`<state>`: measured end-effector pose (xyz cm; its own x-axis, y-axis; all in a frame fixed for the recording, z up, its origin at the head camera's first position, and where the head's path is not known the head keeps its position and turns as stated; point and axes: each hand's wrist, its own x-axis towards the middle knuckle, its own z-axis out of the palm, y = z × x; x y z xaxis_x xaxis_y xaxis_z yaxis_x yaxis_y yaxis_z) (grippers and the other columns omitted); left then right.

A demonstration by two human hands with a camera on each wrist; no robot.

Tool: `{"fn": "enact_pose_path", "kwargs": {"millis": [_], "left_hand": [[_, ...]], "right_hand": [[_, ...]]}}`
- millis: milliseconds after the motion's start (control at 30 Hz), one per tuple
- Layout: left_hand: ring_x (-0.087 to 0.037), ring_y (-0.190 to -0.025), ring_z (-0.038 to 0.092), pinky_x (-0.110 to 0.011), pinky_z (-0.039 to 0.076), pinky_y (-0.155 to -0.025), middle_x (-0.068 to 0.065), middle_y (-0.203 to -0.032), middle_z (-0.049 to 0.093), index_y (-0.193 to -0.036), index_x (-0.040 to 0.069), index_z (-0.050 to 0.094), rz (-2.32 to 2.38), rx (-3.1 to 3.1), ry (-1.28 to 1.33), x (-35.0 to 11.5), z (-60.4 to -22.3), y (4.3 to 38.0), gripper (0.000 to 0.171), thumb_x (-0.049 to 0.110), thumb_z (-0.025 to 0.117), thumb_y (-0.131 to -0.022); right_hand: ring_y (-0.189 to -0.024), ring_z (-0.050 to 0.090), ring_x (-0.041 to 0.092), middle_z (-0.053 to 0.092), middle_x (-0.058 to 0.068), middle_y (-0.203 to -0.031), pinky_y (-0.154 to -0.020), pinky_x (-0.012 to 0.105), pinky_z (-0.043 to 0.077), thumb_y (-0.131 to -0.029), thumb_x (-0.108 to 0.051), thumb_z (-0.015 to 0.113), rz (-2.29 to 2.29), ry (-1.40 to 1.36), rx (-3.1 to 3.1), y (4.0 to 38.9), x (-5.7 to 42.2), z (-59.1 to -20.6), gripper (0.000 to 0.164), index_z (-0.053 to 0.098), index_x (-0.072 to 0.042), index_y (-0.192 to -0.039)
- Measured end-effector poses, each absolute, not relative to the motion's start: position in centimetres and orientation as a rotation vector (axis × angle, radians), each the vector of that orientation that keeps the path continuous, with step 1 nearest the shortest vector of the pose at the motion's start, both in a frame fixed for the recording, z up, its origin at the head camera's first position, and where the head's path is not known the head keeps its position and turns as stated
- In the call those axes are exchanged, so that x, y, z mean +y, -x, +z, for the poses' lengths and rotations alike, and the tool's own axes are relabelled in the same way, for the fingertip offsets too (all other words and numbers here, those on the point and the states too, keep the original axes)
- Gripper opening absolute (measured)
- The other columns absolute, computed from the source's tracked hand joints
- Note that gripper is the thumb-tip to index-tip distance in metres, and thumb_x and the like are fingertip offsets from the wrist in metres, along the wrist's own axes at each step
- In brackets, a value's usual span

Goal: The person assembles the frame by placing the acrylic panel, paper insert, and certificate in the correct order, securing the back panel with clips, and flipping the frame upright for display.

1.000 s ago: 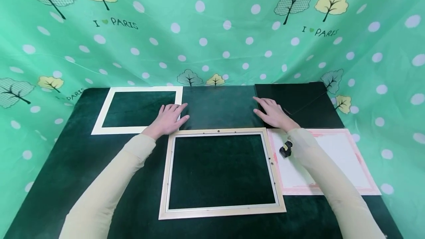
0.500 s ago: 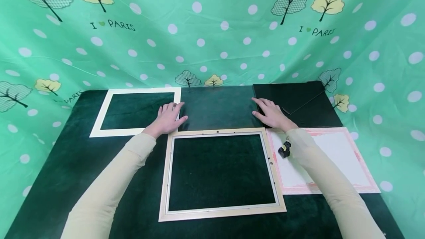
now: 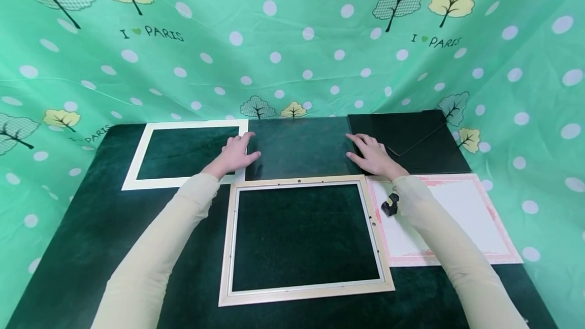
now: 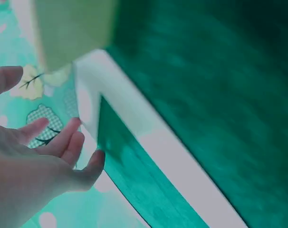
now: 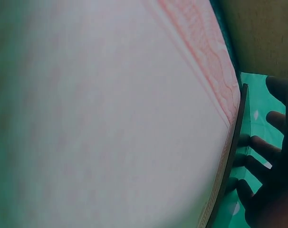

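A clear, slightly hazy sheet lies at the back middle of the dark green cloth. My left hand hovers at its left side, over the right edge of a white mat frame; in the left wrist view its fingers are loosely bent with nothing between them. At the sheet's right side my right hand rests its spread fingertips, by the left edge of a black backing board. Whether those fingertips touch the sheet or the board, I cannot tell. In front lies a pale wooden picture frame, back side up.
A pink-bordered white paper lies to the right, under my right forearm. Green polka-dot fabric hangs behind and beside the table. The cloth is bare to the left of the wooden frame.
My left hand has changed its pose, its fingers drawn in and the index pointing forward more. The right hand keeps its place. The view has shifted slightly.
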<state>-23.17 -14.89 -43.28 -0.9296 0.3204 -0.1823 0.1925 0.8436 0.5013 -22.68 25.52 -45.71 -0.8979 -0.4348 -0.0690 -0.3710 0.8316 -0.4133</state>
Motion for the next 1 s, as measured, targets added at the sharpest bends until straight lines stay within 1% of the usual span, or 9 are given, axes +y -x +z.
{"fn": "enact_pose_path", "kwargs": {"millis": [200, 400, 467, 567, 633, 700, 800, 867, 1000], "left_hand": [[-0.042, -0.13, 0.037, -0.054, 0.034, -0.102, -0.032, -0.142, 0.034, -0.149, 0.002, 0.023, 1.089, 2.519, -0.164, -14.1, -42.3, 23.7, 0.065, 0.023, 0.055, -0.097], [-0.036, -0.133, 0.032, -0.05, 0.028, -0.107, -0.026, -0.147, 0.027, -0.147, 0.005, 0.021, 1.393, 2.311, 0.029, -13.9, -41.8, 24.3, 0.064, 0.019, 0.056, -0.096], [-0.033, -0.13, 0.034, -0.047, 0.028, -0.108, -0.024, -0.149, 0.023, -0.147, 0.005, 0.02, 1.489, 2.246, 0.083, -14.0, -41.8, 24.4, 0.063, 0.016, 0.055, -0.096], [-0.029, -0.107, 0.043, -0.042, 0.034, -0.102, -0.024, -0.144, 0.025, -0.146, 0.005, 0.018, 1.608, 2.168, 0.145, -13.9, -42.0, 24.5, 0.064, 0.013, 0.055, -0.096], [-0.026, -0.095, 0.041, -0.04, 0.035, -0.097, -0.022, -0.14, 0.028, -0.147, 0.005, 0.018, 1.655, 2.142, 0.166, -13.8, -42.1, 24.6, 0.064, 0.011, 0.055, -0.095], [-0.026, -0.094, 0.041, -0.041, 0.035, -0.095, -0.021, -0.137, 0.031, -0.146, 0.005, 0.02, 1.669, 2.137, 0.165, -13.8, -42.3, 24.6, 0.062, 0.01, 0.055, -0.095], [-0.028, -0.114, 0.043, -0.045, 0.031, -0.102, -0.021, -0.138, 0.037, -0.146, 0.002, 0.026, 1.659, 2.145, 0.147, -13.7, -42.6, 24.7, 0.057, 0.009, 0.053, -0.096], [-0.03, -0.12, 0.042, -0.046, 0.032, -0.102, -0.021, -0.136, 0.04, -0.144, -0.001, 0.029, 1.653, 2.161, 0.136, -13.8, -42.9, 24.8, 0.053, 0.005, 0.052, -0.096], [-0.027, -0.103, 0.048, -0.041, 0.04, -0.094, -0.021, -0.132, 0.041, -0.143, -0.003, 0.034, 1.677, 2.18, 0.133, -14.1, -43.4, 25.2, 0.054, -0.006, 0.051, -0.092]], "right_hand": [[-0.136, 0.02, 0.043, 0.022, 0.023, -0.151, -0.1, 0.064, 0.02, -0.102, -0.039, 0.045, -0.596, 0.607, 2.827, 22.6, 25.5, -45.6, 0.062, 0.023, -0.012, -0.154], [-0.134, 0.021, 0.044, 0.023, 0.024, -0.15, -0.099, 0.064, 0.021, -0.102, -0.037, 0.046, -0.599, 0.617, 2.833, 22.7, 25.6, -45.5, 0.062, 0.024, -0.01, -0.153], [-0.134, 0.022, 0.044, 0.024, 0.023, -0.149, -0.098, 0.063, 0.022, -0.101, -0.037, 0.046, -0.599, 0.619, 2.83, 22.7, 25.6, -45.6, 0.062, 0.025, -0.01, -0.153], [-0.134, 0.022, 0.043, 0.024, 0.022, -0.15, -0.098, 0.062, 0.023, -0.101, -0.038, 0.046, -0.592, 0.615, 2.824, 22.7, 25.6, -45.6, 0.062, 0.025, -0.011, -0.153], [-0.134, 0.022, 0.042, 0.024, 0.021, -0.15, -0.098, 0.062, 0.023, -0.101, -0.038, 0.047, -0.594, 0.616, 2.823, 22.7, 25.7, -45.7, 0.063, 0.025, -0.011, -0.153], [-0.134, 0.022, 0.042, 0.024, 0.021, -0.15, -0.098, 0.062, 0.022, -0.101, -0.037, 0.048, -0.599, 0.623, 2.824, 22.7, 25.8, -45.7, 0.062, 0.026, -0.011, -0.153], [-0.134, 0.023, 0.042, 0.024, 0.021, -0.15, -0.098, 0.062, 0.023, -0.101, -0.036, 0.049, -0.599, 0.639, 2.827, 22.8, 25.9, -45.8, 0.062, 0.027, -0.01, -0.152], [-0.134, 0.023, 0.042, 0.023, 0.021, -0.15, -0.098, 0.062, 0.023, -0.101, -0.036, 0.049, -0.59, 0.646, 2.828, 22.8, 26.0, -45.9, 0.062, 0.027, -0.01, -0.152], [-0.135, 0.021, 0.041, 0.022, 0.02, -0.151, -0.098, 0.062, 0.023, -0.101, -0.038, 0.049, -0.569, 0.645, 2.821, 22.8, 26.0, -45.9, 0.063, 0.026, -0.011, -0.152]]}}
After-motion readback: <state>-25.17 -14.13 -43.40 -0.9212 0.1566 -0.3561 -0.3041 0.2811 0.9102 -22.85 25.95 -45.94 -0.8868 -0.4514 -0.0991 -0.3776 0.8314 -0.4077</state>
